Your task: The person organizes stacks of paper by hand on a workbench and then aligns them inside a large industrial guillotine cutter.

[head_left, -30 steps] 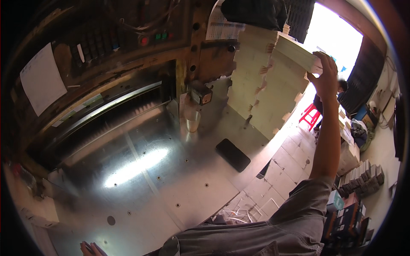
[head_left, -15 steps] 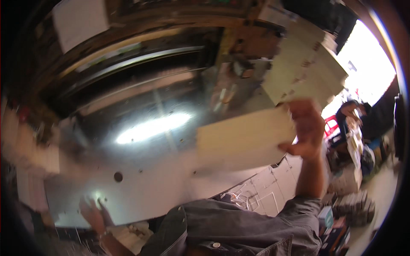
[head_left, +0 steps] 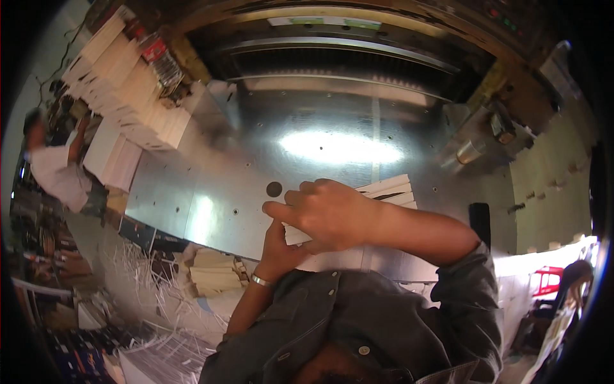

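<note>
A stack of cream paper blocks [head_left: 393,191] lies on the shiny metal table [head_left: 160,185], its side split by thin dark gaps. My right hand [head_left: 336,216] reaches across its near left end, fingers bent and closed against it. Just below and left, my left hand [head_left: 280,253] meets the right one, its fingers closed at the same end of the stack. My right hand and forearm cover much of the stack. Beside my right fingertips is a round dark hole [head_left: 274,189] in the table.
A dark slotted machine opening [head_left: 345,61] spans the table's far side. Tall paper piles [head_left: 137,105] and a bottle [head_left: 160,61] stand at left; a large pale stack [head_left: 553,185] at right. Paper strips [head_left: 160,288] litter the floor. Another person [head_left: 57,169] is far left.
My view has swung right to left. My right hand has brought the paper stack down from the right onto the table, and my left hand has come off the tabletop to join it.
</note>
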Demonstrator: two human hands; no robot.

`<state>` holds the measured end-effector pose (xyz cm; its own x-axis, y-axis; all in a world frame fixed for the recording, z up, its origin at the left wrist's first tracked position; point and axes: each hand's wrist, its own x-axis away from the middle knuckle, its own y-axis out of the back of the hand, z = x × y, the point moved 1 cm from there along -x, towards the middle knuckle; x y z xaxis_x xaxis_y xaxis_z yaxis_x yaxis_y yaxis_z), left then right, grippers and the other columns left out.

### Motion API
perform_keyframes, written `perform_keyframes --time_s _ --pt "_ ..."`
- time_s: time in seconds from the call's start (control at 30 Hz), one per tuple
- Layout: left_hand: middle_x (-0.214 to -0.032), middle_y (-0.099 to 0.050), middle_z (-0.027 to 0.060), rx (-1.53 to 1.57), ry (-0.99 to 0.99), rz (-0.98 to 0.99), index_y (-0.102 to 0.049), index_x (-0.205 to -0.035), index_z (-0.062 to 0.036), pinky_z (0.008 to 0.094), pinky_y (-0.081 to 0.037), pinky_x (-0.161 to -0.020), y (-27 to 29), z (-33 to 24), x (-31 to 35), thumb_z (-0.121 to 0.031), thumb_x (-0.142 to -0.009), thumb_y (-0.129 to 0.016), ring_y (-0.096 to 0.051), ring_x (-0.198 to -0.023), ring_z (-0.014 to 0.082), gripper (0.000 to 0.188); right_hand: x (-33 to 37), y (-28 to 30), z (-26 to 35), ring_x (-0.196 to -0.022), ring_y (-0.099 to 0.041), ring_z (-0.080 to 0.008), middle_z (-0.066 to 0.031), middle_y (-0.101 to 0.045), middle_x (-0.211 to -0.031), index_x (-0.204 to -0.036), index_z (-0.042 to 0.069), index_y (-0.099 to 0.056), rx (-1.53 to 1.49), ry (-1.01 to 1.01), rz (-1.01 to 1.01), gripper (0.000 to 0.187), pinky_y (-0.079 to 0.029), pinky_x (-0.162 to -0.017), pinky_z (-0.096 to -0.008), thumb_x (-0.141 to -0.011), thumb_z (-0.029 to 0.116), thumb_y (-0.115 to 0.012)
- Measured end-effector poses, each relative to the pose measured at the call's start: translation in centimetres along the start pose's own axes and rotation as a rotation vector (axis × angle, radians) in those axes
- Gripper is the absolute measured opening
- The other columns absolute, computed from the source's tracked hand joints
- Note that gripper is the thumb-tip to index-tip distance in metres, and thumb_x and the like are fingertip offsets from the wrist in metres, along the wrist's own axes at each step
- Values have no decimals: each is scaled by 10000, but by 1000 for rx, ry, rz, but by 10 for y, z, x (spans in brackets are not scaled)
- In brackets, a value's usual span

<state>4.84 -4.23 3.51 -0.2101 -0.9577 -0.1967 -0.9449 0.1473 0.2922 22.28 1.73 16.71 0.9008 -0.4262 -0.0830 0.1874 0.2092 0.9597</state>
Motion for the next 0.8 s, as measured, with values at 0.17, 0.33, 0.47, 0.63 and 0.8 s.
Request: perform_keyframes --time_s 0.17,0.33,0.47,0.63,0.8 --pt "-1256 -660 125 135 -20 10 -472 -1378 -1 354 -530 -974 14 13 8 -145 -781 -890 -644 -1165 202 743 33 15 -8 -1048 -642 -362 -152 -652 -1117 -1435 102 -463 -34 -280 46 806 -505 -915 -468 -727 244 -821" --pt "-1290 -648 123 -101 -185 69 -453 -1430 4 354 -515 -996 11 21 -5 -151 -745 -921 -641 -1171 210 844 99 14 -31 -998 -634 -346 -143 -637 -1087 -1396 79 -514 62 -423 -116 799 -503 -872 -470 -690 225 -859" --pt "-1273 -661 113 -21 -152 73 -524 -1388 -6 352 -520 -974 12 31 -12 -160 -737 -926 -657 -1141 221 780 114 13 -21 -984 -619 -350 -148 -631 -1059 -1351 85 -581 -58 -522 -247 797 -506 -858 -453 -630 203 -899" --pt "-1190 -695 104 -87 -214 128 -663 -1229 -30 367 -541 -910 18 31 -11 -201 -697 -953 -685 -1058 253 630 120 0 -14 -1018 -617 -354 -141 -646 -1113 -1313 114 -639 -138 -544 -328 742 -508 -882 -453 -625 211 -902" --pt "-1182 -693 105 -115 -237 135 -652 -1230 -31 368 -542 -912 19 34 -13 -216 -694 -955 -684 -1051 245 644 140 -49 -5 -1133 -611 -342 -102 -678 -1196 -1094 143 -772 278 -388 -730 502 -475 -959 -535 -626 270 -901"
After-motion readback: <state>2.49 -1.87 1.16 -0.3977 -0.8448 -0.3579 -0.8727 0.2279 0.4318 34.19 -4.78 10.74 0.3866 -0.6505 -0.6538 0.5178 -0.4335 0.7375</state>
